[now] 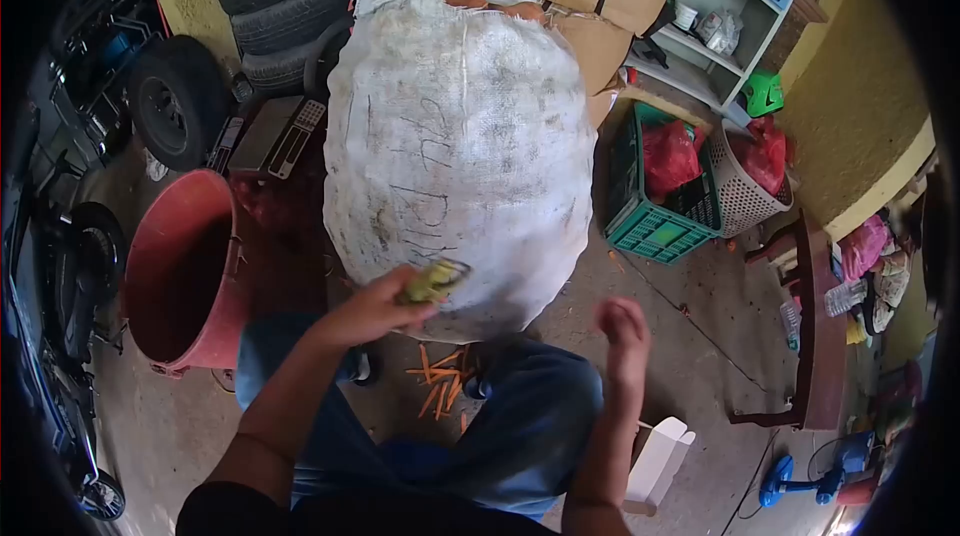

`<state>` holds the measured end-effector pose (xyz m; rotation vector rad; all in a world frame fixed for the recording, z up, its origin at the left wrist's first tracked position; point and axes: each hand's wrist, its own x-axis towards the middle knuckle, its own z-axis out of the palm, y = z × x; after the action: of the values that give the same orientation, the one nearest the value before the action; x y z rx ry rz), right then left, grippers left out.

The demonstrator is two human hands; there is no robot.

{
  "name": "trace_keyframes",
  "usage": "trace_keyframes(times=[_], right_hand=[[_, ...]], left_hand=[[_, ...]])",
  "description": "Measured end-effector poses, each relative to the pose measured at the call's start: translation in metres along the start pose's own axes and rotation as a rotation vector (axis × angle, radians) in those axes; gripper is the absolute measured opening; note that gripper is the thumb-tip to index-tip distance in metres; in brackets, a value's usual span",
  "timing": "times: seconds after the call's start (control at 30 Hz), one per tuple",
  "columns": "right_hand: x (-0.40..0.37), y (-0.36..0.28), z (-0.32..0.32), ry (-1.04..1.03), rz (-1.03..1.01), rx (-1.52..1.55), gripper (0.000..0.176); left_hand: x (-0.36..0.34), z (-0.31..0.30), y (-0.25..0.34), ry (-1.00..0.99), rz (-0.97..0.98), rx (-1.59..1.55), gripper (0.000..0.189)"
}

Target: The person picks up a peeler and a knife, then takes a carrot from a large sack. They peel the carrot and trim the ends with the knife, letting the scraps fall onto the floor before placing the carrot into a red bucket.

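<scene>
My left hand [375,308] is closed around a yellow-green object with a dark metal loop [437,281], held over the lower part of a big white woven sack [470,151]. The sack bulges and carries dark handwriting; brown-orange contents show at its mouth. My right hand [624,324], slightly blurred, is raised over the floor to the right of the sack with its fingers curled in and nothing showing in them. Thin orange peel strips [440,376] lie on the floor between my feet.
A red bucket [180,276] stands at my left, near stacked tyres [290,6]. To the right are a green crate [660,226] and a white basket [745,196] with red bags. A wooden bench [815,326] stands farther right; an open white box [660,461] lies beside me.
</scene>
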<state>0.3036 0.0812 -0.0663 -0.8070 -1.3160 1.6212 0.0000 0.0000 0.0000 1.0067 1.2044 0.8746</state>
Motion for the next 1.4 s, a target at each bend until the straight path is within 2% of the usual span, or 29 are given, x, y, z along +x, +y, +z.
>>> trace_keyframes(times=[0.03, 0.07, 0.1, 0.17, 0.2, 0.23, 0.27, 0.3, 0.37, 0.4, 0.5, 0.57, 0.67, 0.73, 0.87, 0.93, 1.07, 1.13, 1.23, 1.3, 1.4], right_hand=[[-0.002, -0.001, -0.003, 0.006, 0.001, -0.008, 0.043], [0.009, -0.033, 0.042, -0.100, -0.063, -0.082, 0.040], [0.010, -0.050, 0.100, -0.202, -0.125, -0.124, 0.037], [0.031, -0.042, 0.128, -0.295, -0.133, 0.002, 0.030], [0.039, -0.029, 0.136, -0.294, -0.132, -0.007, 0.030], [0.049, -0.010, 0.143, -0.211, -0.007, 0.121, 0.032], [0.056, 0.005, 0.144, -0.127, 0.118, 0.249, 0.033], [0.055, 0.020, 0.144, -0.126, 0.118, 0.252, 0.033], [0.045, 0.044, 0.146, -0.141, 0.290, 0.583, 0.032], [0.040, 0.047, 0.147, -0.142, 0.345, 0.586, 0.034], [0.040, 0.051, 0.153, -0.203, 0.362, 0.552, 0.035], [0.042, 0.051, 0.149, -0.273, 0.399, 0.588, 0.039], [0.044, 0.058, 0.148, -0.357, 0.301, 0.493, 0.044], [0.045, 0.052, 0.149, -0.452, 0.227, 0.497, 0.051], [0.054, 0.054, 0.144, -0.464, 0.200, 0.445, 0.058], [0.056, 0.055, 0.138, -0.445, 0.293, 0.455, 0.051], [0.061, 0.055, 0.131, -0.444, 0.321, 0.528, 0.045], [0.067, 0.057, 0.130, -0.216, 0.175, 0.518, 0.035], [0.077, 0.047, 0.110, -0.176, 0.168, 0.511, 0.029], [0.080, 0.043, 0.098, -0.181, 0.155, 0.447, 0.026], [0.083, 0.040, 0.086, -0.391, 0.144, 0.201, 0.032]], left_hand=[[0.011, 0.008, -0.004, -0.052, 0.109, 0.226, 0.030], [0.020, 0.015, -0.006, -0.101, 0.222, 0.451, 0.025], [-0.001, 0.006, 0.003, -0.106, 0.204, 0.468, 0.025], [0.005, 0.011, 0.004, -0.128, 0.034, 0.297, 0.023], [0.010, 0.009, -0.001, -0.149, 0.051, 0.220, 0.022], [0.012, 0.008, -0.006, -0.150, 0.053, 0.217, 0.022], [0.014, 0.009, -0.011, -0.116, 0.036, 0.069, 0.022], [0.014, 0.008, -0.016, -0.080, 0.016, -0.076, 0.022], [0.014, 0.004, -0.032, -0.111, -0.066, -0.065, 0.024], [0.013, 0.002, -0.037, -0.144, -0.146, -0.064, 0.026], [0.010, -0.006, -0.043, -0.127, -0.251, -0.131, 0.031], [0.011, -0.009, -0.045, -0.108, -0.220, -0.175, 0.031], [0.011, -0.014, -0.047, -0.062, -0.161, -0.287, 0.033], [0.015, -0.018, -0.052, -0.091, -0.253, -0.476, 0.035], [0.018, -0.018, -0.045, -0.122, -0.213, -0.451, 0.037], [0.019, -0.013, -0.042, -0.053, -0.188, -0.474, 0.035], [0.023, -0.016, -0.046, -0.059, -0.114, -0.406, 0.036], [0.021, -0.021, -0.040, -0.066, -0.072, -0.328, 0.037], [0.015, -0.037, -0.033, -0.057, -0.124, -0.242, 0.036], [0.005, -0.044, -0.019, -0.047, -0.098, -0.130, 0.035], [0.006, -0.063, -0.015, -0.038, -0.073, 0.042, 0.034]])
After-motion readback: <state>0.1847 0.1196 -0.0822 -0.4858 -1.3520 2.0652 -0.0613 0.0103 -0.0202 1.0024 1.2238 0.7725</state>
